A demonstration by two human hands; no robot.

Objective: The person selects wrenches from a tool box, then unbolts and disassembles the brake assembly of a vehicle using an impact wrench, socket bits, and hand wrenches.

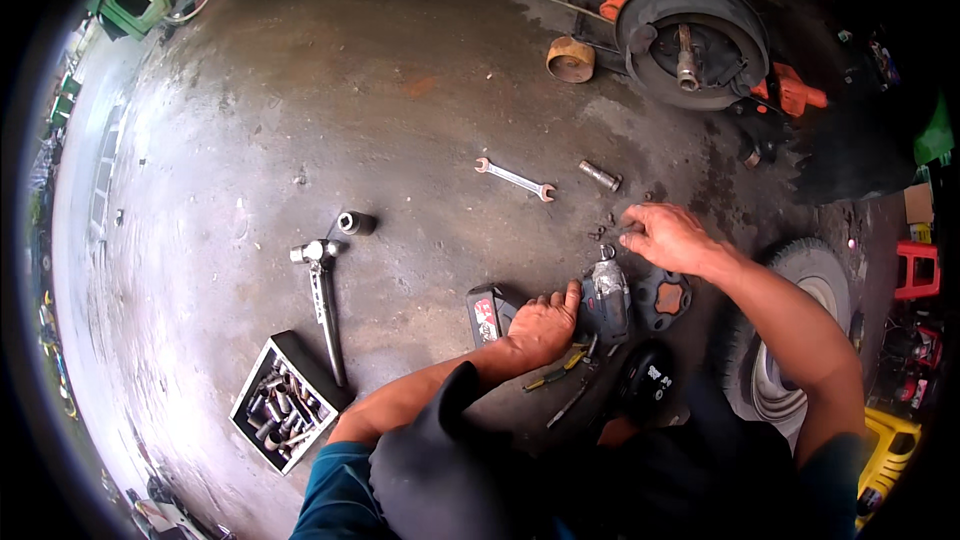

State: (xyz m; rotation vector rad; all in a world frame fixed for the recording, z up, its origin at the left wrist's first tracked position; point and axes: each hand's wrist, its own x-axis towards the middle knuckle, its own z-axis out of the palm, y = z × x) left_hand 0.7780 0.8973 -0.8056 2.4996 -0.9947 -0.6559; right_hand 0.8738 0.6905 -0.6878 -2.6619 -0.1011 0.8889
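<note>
My left hand (545,328) is wrapped around the handle of a cordless impact wrench (610,298), which lies on its side with its square drive pointing away from me. The wrench's battery (487,314) sticks out to the left of my hand. My right hand (668,238) is low over the floor just beyond the wrench's nose, fingers curled together; whatever they pinch is hidden. Several small dark nuts or bolts (600,233) lie beside those fingertips. Farther off are a metal pin (600,175) and a double open-ended wrench (515,180).
To the left lie a hammer (324,310), a large socket (355,224) and a box (322,410) of sockets. A wheel hub (690,45) stands at the far right. A tyre (800,325) lies beside my right arm. Screwdrivers (555,372) lie near my shoe (645,380).
</note>
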